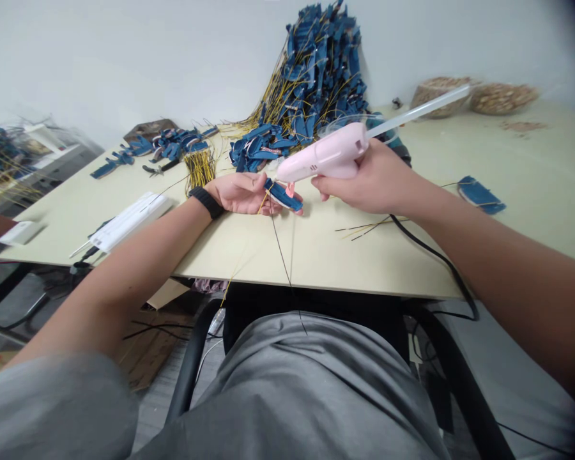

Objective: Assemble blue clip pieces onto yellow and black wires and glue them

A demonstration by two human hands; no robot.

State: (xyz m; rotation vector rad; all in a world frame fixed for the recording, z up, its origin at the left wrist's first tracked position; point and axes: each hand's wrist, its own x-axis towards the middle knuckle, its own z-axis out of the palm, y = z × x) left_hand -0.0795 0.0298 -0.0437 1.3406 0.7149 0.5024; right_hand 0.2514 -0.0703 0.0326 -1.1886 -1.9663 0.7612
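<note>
Head view — right hand [381, 179] grips pink glue gun [321, 153] — left hand [242, 193], loosely curled, holds blue piece [286, 197].

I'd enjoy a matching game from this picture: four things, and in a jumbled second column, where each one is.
Things
1. pink glue gun
2. blue piece below the gun
3. black wristband
4. tall blue heap

Places
A. around the wrist of the left hand
B. near the wall, toward the table's back
C. in the right hand
D. in the left hand

Pairs: 1-C, 2-D, 3-A, 4-B
</note>
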